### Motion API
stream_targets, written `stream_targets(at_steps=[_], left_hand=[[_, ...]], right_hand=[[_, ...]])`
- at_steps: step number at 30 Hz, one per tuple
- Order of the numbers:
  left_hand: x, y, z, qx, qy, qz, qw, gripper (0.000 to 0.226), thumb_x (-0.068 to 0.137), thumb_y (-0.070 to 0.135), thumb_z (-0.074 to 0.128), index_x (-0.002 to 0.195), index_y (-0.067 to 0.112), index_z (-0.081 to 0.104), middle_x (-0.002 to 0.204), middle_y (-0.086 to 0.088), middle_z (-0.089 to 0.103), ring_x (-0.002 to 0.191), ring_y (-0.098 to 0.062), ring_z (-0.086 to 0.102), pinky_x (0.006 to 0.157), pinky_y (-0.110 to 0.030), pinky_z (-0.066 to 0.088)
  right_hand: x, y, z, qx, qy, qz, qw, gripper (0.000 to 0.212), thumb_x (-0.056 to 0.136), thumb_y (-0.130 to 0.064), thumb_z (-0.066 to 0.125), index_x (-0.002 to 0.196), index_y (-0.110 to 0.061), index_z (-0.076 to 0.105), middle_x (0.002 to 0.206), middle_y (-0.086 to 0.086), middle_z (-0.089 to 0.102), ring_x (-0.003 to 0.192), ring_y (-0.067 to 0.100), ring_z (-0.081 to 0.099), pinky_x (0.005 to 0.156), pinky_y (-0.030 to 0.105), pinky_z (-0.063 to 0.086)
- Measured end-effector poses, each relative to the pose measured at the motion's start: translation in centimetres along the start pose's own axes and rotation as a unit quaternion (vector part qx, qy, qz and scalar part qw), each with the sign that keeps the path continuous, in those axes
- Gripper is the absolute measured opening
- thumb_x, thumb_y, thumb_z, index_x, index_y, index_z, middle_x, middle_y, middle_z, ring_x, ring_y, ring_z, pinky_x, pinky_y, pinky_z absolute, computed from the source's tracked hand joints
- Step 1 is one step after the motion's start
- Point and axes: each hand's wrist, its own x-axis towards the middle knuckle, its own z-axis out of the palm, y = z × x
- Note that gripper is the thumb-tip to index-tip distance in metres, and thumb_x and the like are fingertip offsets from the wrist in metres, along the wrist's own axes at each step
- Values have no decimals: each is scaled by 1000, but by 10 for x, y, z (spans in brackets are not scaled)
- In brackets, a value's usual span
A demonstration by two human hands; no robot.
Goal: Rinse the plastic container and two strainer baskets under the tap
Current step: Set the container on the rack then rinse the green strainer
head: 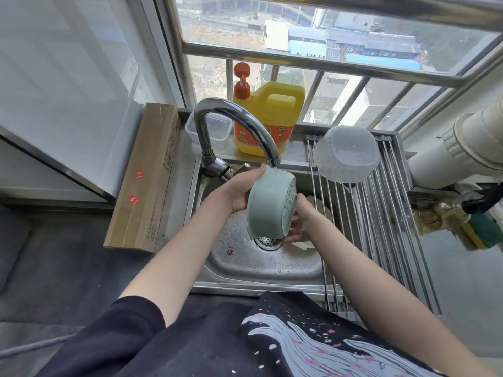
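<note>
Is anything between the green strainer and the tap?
No. The left hand holds the strainer right under the tap spout, and nothing visible sits between them. The right hand is at its lower side.

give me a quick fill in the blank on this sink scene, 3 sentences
1. The left hand holds the strainer basket directly under the ____.
2. The clear bowl lies upside down on the ____ rack.
3. The detergent jug has a yellow body and an ____ pump.

Missing words: tap; metal; orange
</note>
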Motion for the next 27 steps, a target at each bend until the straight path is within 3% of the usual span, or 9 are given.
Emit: stream_targets(at_steps=[3, 7, 11, 14, 17, 18, 20, 23, 27], left_hand=[[2, 4, -2, -43, -27, -7, 999, 41, 102, 33, 28, 112, 9, 59, 98, -7, 66, 88, -20, 63, 79, -35, 47], [5, 1, -6, -136, -43, -9, 990, 35, 97, 16, 31, 121, 1, 51, 105, -13, 59, 94, -24, 58, 87, -36, 46], [7, -10, -3, -96, -1, -1, 995, 31, 100, 7, 33, 126, 3, 48, 105, -13, 63, 95, -22, 60, 93, -36, 46], [8, -12, -7, -108, 28, 15, 994, 31, 102, 8, 31, 128, 1, 48, 101, -11, 63, 92, -19, 60, 90, -33, 47], [8, -10, -9, -123, 42, 24, 991, 34, 103, 11, 30, 130, -2, 47, 99, -10, 63, 90, -18, 60, 88, -31, 47], [9, -9, -9, -133, 42, 27, 990, 35, 104, 12, 30, 130, -3, 47, 99, -11, 63, 90, -18, 61, 87, -31, 48], [8, -7, -6, -155, 36, 29, 987, 35, 104, 17, 31, 125, -2, 51, 100, -11, 65, 90, -18, 62, 86, -31, 49], [7, -4, 0, -174, 29, 29, 984, 36, 104, 27, 34, 113, 3, 59, 104, -10, 67, 91, -18, 65, 86, -31, 52], [7, -2, 6, -180, 9, 29, 983, 48, 103, 39, 30, 126, 4, 54, 111, -11, 66, 101, -23, 63, 99, -38, 46]], right_hand=[[3, 5, -5, -40, 4, -1, 999, 34, 90, -41, 47, 102, -9, 52, 99, 16, 59, 78, 32, 64, 58, 36, 57], [2, 11, -7, -57, -11, 0, 998, 13, 91, -20, 53, 86, -9, 49, 77, 11, 56, 64, 21, 57, 39, 20, 50], [4, 15, 5, -14, 3, -58, 998, 12, 95, -16, 50, 102, -8, 54, 73, 8, 50, 60, 18, 53, 39, 22, 50], [7, 16, 9, -6, 40, -144, 989, 26, 98, -23, 41, 121, -9, 46, 101, 11, 56, 69, 18, 54, 45, 25, 48], [10, 13, 2, -12, 40, -200, 979, 38, 98, -42, 36, 131, -24, 41, 129, 6, 49, 104, 23, 53, 68, 32, 47], [8, 11, 0, -3, 15, -190, 982, 43, 96, -50, 35, 132, -28, 42, 129, 4, 51, 106, 23, 53, 71, 35, 47], [5, 10, -4, 23, -54, -143, 988, 56, 88, -68, 31, 122, -29, 55, 113, 5, 63, 91, 25, 61, 69, 38, 51], [6, 10, -10, 88, -129, -105, 982, 69, 89, -73, 23, 79, -27, 73, 78, 1, 71, 74, 25, 65, 76, 44, 51], [0, 10, -3, 104, -156, -98, 977, 54, 86, -69, 40, 82, -21, 65, 73, 0, 65, 63, 21, 64, 69, 38, 51]])
